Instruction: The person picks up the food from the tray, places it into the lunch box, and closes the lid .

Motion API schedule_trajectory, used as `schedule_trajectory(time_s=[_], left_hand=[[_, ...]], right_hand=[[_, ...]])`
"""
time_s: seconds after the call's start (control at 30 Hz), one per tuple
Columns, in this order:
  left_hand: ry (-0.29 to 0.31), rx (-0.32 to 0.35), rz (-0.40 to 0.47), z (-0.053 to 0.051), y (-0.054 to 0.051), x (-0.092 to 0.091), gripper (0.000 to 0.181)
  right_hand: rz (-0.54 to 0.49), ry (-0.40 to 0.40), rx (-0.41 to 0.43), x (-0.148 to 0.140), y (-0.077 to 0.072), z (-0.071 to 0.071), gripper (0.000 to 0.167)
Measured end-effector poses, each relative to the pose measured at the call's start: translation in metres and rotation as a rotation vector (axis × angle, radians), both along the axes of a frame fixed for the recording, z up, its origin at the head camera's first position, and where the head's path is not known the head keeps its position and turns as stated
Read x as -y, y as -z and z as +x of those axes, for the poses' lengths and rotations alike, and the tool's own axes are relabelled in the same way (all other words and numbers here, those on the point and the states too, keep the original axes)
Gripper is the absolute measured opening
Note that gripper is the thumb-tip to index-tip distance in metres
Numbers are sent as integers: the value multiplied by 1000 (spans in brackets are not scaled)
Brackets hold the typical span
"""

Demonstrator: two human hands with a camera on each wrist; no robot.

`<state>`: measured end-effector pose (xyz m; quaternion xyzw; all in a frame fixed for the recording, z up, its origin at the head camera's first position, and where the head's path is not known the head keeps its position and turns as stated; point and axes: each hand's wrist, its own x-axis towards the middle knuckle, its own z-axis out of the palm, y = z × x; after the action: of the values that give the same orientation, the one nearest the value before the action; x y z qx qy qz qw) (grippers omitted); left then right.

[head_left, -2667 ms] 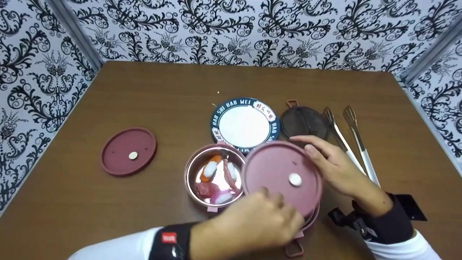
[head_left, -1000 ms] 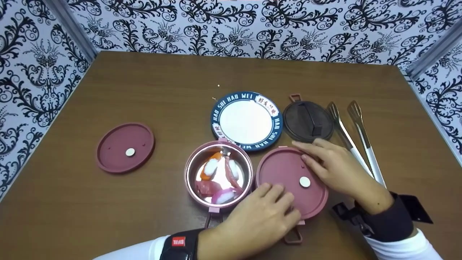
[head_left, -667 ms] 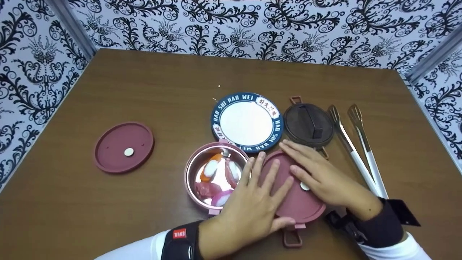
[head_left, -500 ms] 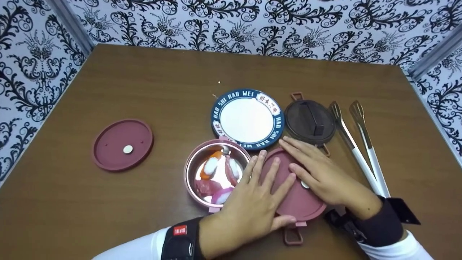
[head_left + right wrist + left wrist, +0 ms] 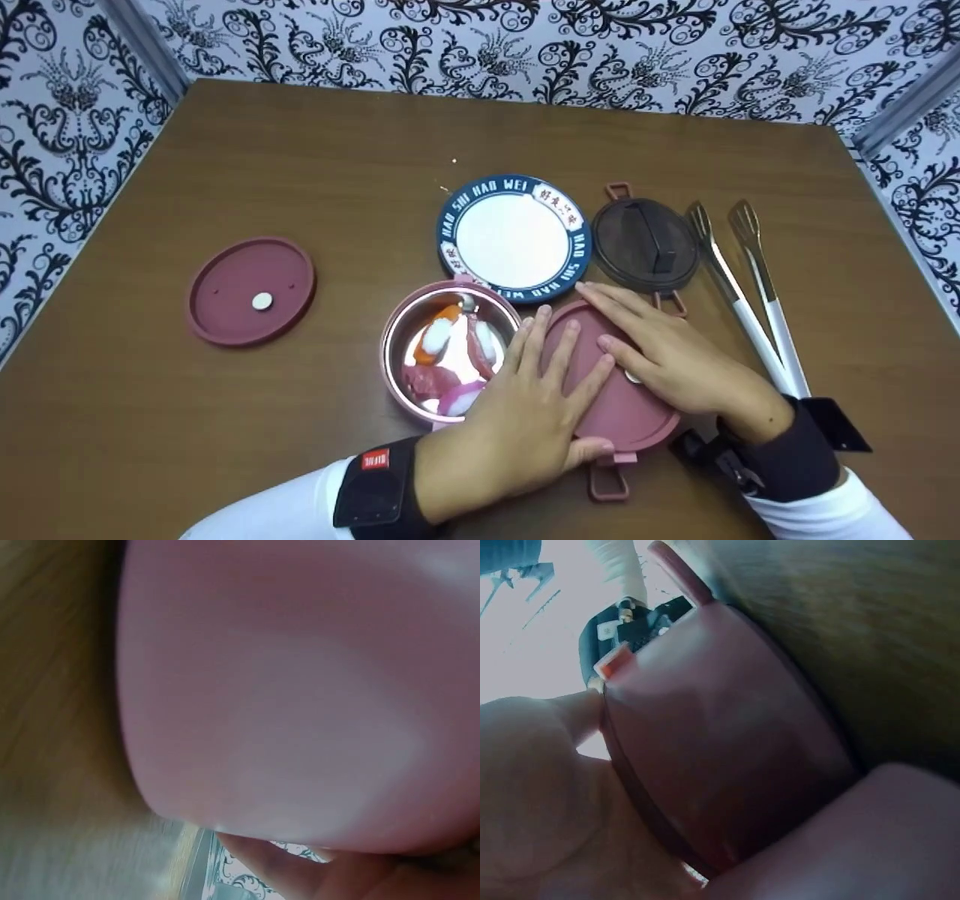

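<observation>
In the head view, a round dusty-pink lid (image 5: 630, 420) sits on the right-hand pink bowl, whose side wall (image 5: 727, 735) fills much of the left wrist view. My left hand (image 5: 517, 420) lies across the lid's left part with fingers spread and straight. My right hand (image 5: 667, 356) rests over its upper right, fingers extended, partly covering a white round knob. Just left stands a second pink bowl (image 5: 391, 367), uncovered, with a shiny metal inside. Several food pieces (image 5: 431, 382) in orange, pink and white lie in it, partly hidden by my left hand.
A matching pink lid (image 5: 247, 300) lies on the table to the left. Behind the bowls are a blue-rimmed white plate (image 5: 514, 240) and a dark round lid (image 5: 645, 247) with a folded handle. Metal tongs (image 5: 750, 322) with white grips lie at the right.
The lid, earlier held tilted above the right-hand bowl, came down onto it. My left hand's curled fingers then spread flat on it, and my right hand shifted further over it.
</observation>
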<state>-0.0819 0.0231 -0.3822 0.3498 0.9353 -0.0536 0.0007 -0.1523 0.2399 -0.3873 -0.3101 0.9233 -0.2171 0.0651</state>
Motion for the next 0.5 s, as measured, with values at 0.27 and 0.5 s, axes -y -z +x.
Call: schedule_trajectory(time_s=[0.27,0.5], left_hand=[[10,-41,-5,0,-6,1,77],[15,-143,181,-2,-40,31,70]], right_hand=[[13,22,-28,0,-2,1,56],[-32,-7,-16,-1,0,-1,59]])
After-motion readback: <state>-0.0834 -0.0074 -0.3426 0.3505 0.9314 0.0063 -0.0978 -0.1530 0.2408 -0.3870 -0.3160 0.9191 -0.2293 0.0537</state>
